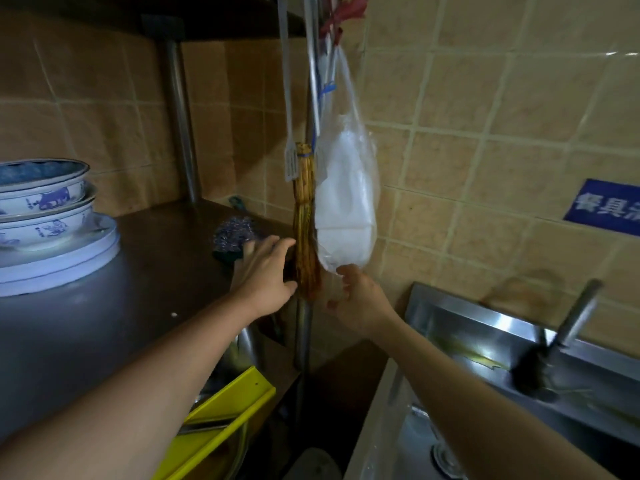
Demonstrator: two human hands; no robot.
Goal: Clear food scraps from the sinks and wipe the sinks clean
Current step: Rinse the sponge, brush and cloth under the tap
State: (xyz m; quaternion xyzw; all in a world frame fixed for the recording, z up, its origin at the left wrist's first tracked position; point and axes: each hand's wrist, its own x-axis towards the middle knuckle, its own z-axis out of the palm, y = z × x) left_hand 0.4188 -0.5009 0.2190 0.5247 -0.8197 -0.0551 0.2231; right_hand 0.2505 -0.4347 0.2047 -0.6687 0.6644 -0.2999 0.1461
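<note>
- The right hand (360,299) pinches the bottom of a hanging plastic bag (346,199); the left hand (266,271), fingers spread, reaches toward the bamboo brush (304,230) beside it.
- Judged: fetching a bag for scraps, before any clearing.
- Next: tug one bag free without pulling the bundle down.
- The sink (485,341) lies right and near; the tabletop (104,323) with stacked bowls (45,202) lies left, with a narrow gap between them.

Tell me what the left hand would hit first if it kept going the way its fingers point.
Probably the scouring pad on the steel shelf: the left hand points up and away at it, fingertips already near. The hanging bamboo brush sits just right of that line; depth is unclear.
</note>
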